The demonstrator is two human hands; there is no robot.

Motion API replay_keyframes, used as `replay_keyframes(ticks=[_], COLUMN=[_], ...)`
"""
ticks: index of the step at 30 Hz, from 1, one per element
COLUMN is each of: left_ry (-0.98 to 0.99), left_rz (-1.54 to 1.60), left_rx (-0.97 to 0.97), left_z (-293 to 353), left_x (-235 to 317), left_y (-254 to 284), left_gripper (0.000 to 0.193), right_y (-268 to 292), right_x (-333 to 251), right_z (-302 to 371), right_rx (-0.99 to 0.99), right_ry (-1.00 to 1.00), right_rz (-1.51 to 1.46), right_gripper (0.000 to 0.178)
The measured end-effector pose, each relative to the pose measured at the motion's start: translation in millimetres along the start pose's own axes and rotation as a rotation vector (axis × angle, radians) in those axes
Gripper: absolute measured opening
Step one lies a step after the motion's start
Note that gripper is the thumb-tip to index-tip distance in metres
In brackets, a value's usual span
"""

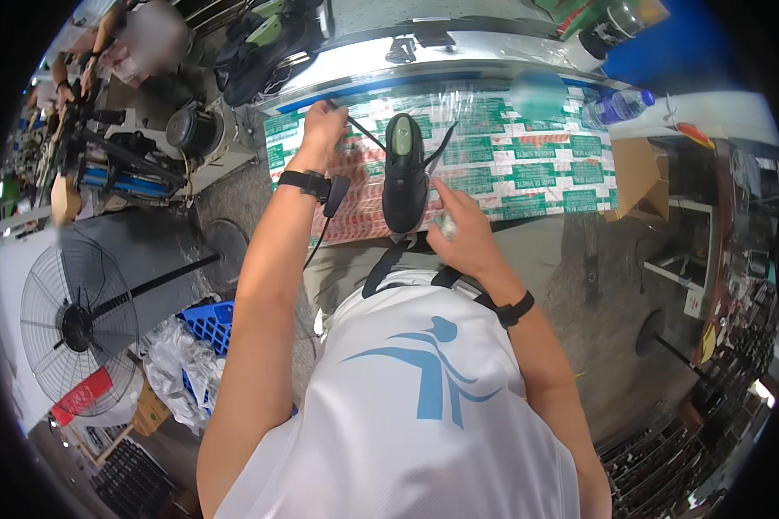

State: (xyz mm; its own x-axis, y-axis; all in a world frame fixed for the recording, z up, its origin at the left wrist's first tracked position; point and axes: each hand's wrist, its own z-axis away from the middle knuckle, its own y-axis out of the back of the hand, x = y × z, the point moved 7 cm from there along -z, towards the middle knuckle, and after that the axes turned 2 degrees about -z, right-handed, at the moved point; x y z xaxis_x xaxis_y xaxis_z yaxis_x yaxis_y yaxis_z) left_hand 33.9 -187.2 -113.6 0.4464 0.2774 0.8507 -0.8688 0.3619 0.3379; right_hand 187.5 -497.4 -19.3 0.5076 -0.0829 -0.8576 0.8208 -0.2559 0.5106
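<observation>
A black shoe (404,190) with a green insole (401,137) lies on the taped tabletop, its opening toward the far side. My left hand (323,134) is closed on the end of a black shoelace (365,130), which is drawn out to the left of the shoe. On the other side a second lace end (442,145) sticks up loose. Close against the shoe's right side is my right hand (466,232), the index finger reaching to its edge and the other fingers curled around something pale that I cannot make out.
Green, white and red printed tape covers the table (537,164). A purple-wrapped bottle (623,105) lies at its right end, near a cardboard box (639,177). Black shoes (264,48) are gathered far left. A standing fan (78,327) and blue crate (209,327) are on my left.
</observation>
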Motion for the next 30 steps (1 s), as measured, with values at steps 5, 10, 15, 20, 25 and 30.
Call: replay_keyframes(ticks=[5,10,15,20,25,30], left_ry=[-0.647,-0.513,-0.528,-0.467,-0.558,-0.534], left_rz=[-0.749,-0.378,-0.493,-0.419,-0.425,-0.437], left_rx=[0.331,-0.413,-0.547,-0.584,-0.538,-0.537], left_z=[41.5,69.0,58.2,61.6,61.4,60.9], left_x=[20.2,52.3,51.0,53.1,53.7,48.6], left_y=[-11.6,-70.5,-75.3,-71.0,-74.4,-74.3], left_gripper=[0.076,0.082,0.081,0.080,0.081,0.083], right_y=[-25.5,-31.3,-40.4,-42.9,-47.3,-86.8], right_x=[-14.3,-19.6,-28.5,-21.3,-21.6,-64.1], right_z=[-28.2,-28.6,-35.3,-36.2,-52.7,-40.5], right_rx=[0.008,-0.012,-0.036,-0.092,-0.145,-0.384], right_ry=[0.177,0.233,0.282,0.165,-0.082,0.151], right_rz=[0.251,0.338,0.430,0.316,0.048,0.035], right_gripper=[0.079,0.081,0.080,0.074,0.065,0.063])
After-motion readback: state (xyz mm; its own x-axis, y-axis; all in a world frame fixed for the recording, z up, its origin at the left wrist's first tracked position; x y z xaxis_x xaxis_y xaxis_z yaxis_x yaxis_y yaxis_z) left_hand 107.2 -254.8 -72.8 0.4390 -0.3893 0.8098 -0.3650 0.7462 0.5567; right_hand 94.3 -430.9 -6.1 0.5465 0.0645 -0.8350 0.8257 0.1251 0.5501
